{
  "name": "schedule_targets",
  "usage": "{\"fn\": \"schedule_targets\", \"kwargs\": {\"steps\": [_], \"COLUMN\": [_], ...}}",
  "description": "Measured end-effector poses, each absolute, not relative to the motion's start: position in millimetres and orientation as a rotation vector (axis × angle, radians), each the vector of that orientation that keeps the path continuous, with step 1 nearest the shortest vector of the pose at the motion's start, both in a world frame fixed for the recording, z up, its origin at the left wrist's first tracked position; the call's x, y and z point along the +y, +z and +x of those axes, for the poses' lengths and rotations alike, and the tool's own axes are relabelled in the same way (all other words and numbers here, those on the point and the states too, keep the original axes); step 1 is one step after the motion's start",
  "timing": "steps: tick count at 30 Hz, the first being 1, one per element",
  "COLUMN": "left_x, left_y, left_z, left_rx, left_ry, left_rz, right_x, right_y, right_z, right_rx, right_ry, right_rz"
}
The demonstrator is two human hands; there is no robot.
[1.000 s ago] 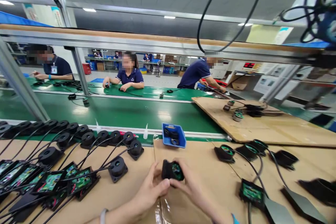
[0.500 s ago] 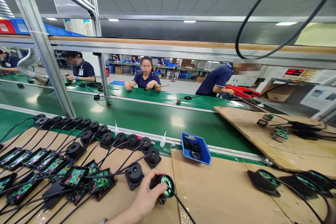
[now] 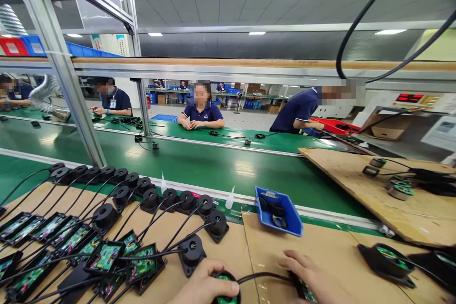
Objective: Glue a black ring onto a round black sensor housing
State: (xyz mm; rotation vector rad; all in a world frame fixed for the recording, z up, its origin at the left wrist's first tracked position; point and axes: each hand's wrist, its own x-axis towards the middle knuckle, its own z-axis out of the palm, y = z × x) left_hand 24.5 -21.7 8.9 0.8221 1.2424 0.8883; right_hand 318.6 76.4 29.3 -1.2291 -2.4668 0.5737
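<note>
Right now, the green conveyor belt (image 3: 199, 164) runs across the whole width, with three people seated at its far side. Nearer, the cardboard-covered tabletop (image 3: 320, 242) carries everything within reach. On its left lies a long row of black round parts (image 3: 149, 197), each wired to an open tray showing a green circuit board (image 3: 103, 256), lined up side by side and overlapping. A second cardboard sheet (image 3: 374, 190) lies tilted over the belt at the right with a few loose round pieces on it.

Just beyond the tabletop's far edge sits a small blue bin (image 3: 280, 211), open at the top, tipped toward the camera, holding a few black ring-shaped pieces. Two white pointed nozzles (image 3: 231, 198) stand beside it by the belt's rail.

Down at the bottom edge, the left hand (image 3: 203, 287) has its grip closed over a black round part with a green centre (image 3: 225, 294), thumb across the top, resting on the tabletop next to the last part in the row. A black cable (image 3: 263, 276) arcs from it to a dark tray with green inside (image 3: 302, 289). The right hand (image 3: 313, 278) lies over that tray, fingers bent, covering it; whether its grip is clamped I cannot tell.
</note>
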Motion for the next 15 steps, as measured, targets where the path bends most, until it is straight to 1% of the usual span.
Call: {"fn": "schedule_targets", "kwargs": {"steps": [2, 4, 7, 10, 12, 15], "left_x": [-21, -20, -20, -18, -15, -13], "left_y": [4, 0, -7, -11, -12, -10], "left_z": [24, 22, 19, 16, 17, 19], "left_rx": [1.247, 1.260, 1.265, 1.236, 1.196, 1.077], "left_ry": [0.890, 0.877, 0.840, 0.793, 0.797, 0.896], "left_rz": [0.807, 0.797, 0.836, 0.948, 0.981, 1.000], "right_x": [85, 104, 144, 179, 189, 180], "right_y": [38, 40, 28, 13, 10, 19], "right_z": [280, 239, 184, 151, 144, 154], "right_rx": [-2.337, -2.121, -1.988, -1.903, -1.860, -1.783], "right_ry": [0.840, 0.991, 0.969, 0.950, 0.962, 1.003], "right_rz": [-1.200, -1.184, -1.271, -1.300, -1.264, -1.189]}}
